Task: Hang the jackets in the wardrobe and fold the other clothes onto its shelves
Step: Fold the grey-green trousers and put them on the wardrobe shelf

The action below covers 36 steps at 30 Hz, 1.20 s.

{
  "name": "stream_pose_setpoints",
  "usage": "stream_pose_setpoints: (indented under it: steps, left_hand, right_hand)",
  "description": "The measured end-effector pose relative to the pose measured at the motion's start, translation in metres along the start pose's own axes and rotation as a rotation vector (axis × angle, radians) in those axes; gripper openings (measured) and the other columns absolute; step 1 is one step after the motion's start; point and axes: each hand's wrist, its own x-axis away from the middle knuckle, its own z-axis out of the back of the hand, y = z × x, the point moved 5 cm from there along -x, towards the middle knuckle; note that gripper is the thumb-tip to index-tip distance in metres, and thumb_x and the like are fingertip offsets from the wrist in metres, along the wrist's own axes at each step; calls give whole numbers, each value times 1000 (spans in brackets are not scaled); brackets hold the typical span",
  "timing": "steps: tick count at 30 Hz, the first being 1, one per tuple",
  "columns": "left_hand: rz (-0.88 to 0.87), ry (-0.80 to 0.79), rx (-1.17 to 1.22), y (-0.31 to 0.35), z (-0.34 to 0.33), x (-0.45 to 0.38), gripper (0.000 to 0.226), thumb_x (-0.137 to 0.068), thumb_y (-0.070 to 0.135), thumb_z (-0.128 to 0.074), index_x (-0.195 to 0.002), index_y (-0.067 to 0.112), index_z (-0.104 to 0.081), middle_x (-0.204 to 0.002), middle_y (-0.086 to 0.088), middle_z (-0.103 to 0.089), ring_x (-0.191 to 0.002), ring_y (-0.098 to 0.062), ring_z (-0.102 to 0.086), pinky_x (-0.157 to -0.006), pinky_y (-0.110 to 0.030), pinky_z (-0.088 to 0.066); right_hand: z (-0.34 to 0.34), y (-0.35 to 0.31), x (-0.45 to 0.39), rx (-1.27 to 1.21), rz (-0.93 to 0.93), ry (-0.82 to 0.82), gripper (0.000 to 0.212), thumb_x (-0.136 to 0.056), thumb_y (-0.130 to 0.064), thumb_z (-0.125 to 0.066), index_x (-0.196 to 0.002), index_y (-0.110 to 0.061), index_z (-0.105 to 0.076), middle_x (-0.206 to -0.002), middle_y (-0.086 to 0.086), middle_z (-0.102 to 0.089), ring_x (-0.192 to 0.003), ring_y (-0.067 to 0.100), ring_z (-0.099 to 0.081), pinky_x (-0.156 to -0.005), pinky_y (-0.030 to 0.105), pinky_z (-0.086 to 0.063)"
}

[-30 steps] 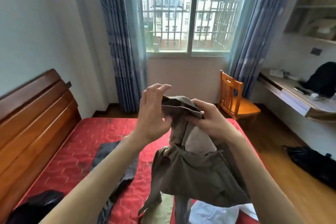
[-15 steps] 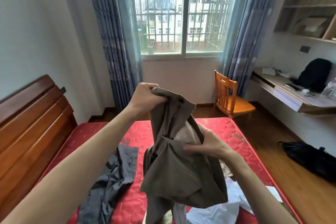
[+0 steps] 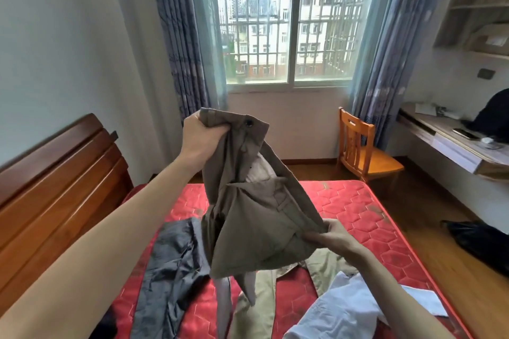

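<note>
Trousers [image 3: 259, 217], olive-brown, held up in the air above the red mattress [image 3: 355, 217]. Head view, the only one. Waistband at top, bunched, with one dark button [image 3: 248, 122] showing on it. Fly hangs open below the button; pale pocket lining [image 3: 260, 172] visible inside. Fabric plain, matte, creased into broad folds; a belt loop shows on the lower waistband section. Lower part drapes down in a loose mass, its ends trailing toward the mattress.

Left hand [image 3: 202, 137]: raised, fingers curled tight round the bunched waistband corner, knuckles toward the camera. Right hand [image 3: 332, 237]: lower and to the right, well apart from the left, fingers and thumb pinching the opposite edge of the waistband. Fabric stretched on a slant between the two hands.

On the mattress beneath: dark grey garment [image 3: 173, 270] lying crumpled at left; khaki garment [image 3: 327, 264] spread flat under the trousers; white garment [image 3: 349, 308] at lower right.

Surroundings: wooden headboard [image 3: 55, 187] at left; barred window [image 3: 292, 22] with blue curtains [image 3: 187, 36] either side; orange wooden chair [image 3: 363, 151] near the foot of the bed; wall desk [image 3: 451, 146] at right with a phone and small items; black bag [image 3: 479, 239] on the wooden floor.
</note>
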Motion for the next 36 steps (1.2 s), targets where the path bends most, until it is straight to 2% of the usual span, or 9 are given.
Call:
stream_pose_setpoints:
  steps: [2, 4, 8, 14, 21, 27, 31, 33, 36]
  left_hand:
    - [18, 27, -37, -5, 16, -2, 22, -74, 8, -85, -93, 4, -76, -92, -9, -79, -89, -17, -75, -79, -33, -61]
    - [19, 35, -68, -9, 32, -5, 24, -73, 10, -88, -95, 7, -76, -94, -6, -79, -94, -17, -76, -83, -33, -63]
    - [22, 61, -141, -15, 59, -12, 31, -71, 20, -92, -98, 14, -77, -93, 4, -79, -87, -5, -73, -84, -29, -61]
    - [-54, 41, -188, 9, 69, -29, 22, -78, 24, -91, -88, 27, -71, -88, 16, -72, -71, 13, -65, -70, -10, -51]
    - [19, -108, -141, 31, 59, -43, 19, -89, 26, -82, -105, 19, -75, -96, 6, -73, -87, -4, -67, -73, -17, -50]
    - [245, -332, -125, -12, 57, -33, 21, -105, 26, -61, -86, 21, -53, -81, 0, -57, -72, -12, -54, -63, -27, -45]
    - [415, -403, -6, -27, 47, -19, 10, -98, 26, -72, -94, 20, -65, -90, -4, -70, -76, -13, -66, -66, -30, -55]
    - [468, -527, 85, -26, 40, -9, 8, -94, 23, -76, -98, 16, -75, -99, -9, -76, -86, -17, -74, -74, -31, -62]
    - [527, -683, 114, -22, 36, 0, 38, -87, 11, -79, -125, 7, -72, -120, -14, -75, -113, -27, -72, -89, -35, -62]
  right_hand:
    - [23, -22, -7, -63, 79, 193, 49, -65, -29, -98, -97, 1, -76, -90, 14, -77, -73, 15, -73, -63, 27, -60]
    - [48, -54, -15, -143, 164, 379, 22, -81, -15, -88, -97, -6, -77, -94, 12, -77, -77, 13, -72, -66, 24, -60]
    - [82, -137, -25, -89, 410, 509, 4, -92, -19, -78, -95, -21, -76, -90, -8, -78, -86, 10, -70, -72, 23, -57]
    - [101, -243, -32, 193, 684, 657, 19, -101, -32, -64, -92, -15, -64, -83, 4, -66, -76, 6, -53, -73, 42, -46]
    - [81, -320, -18, 341, 809, 529, 17, -105, -29, -59, -95, -17, -63, -83, -5, -62, -74, 0, -55, -67, 12, -43]
    - [103, -308, -21, 424, 765, 619, 26, -106, -28, -55, -90, -8, -55, -74, -4, -49, -63, 2, -42, -60, 23, -33]
    - [105, -294, -23, 450, 694, 603, 22, -106, -25, -53, -91, -9, -52, -75, -4, -49, -67, 8, -44, -63, 30, -36]
    - [107, -288, -22, 446, 660, 572, 11, -105, -20, -53, -99, -11, -52, -83, 2, -56, -76, 17, -52, -68, 32, -41]
    - [107, -279, -19, 474, 621, 507, 12, -103, -10, -49, -113, -17, -49, -98, 0, -60, -94, 23, -56, -77, 35, -41]
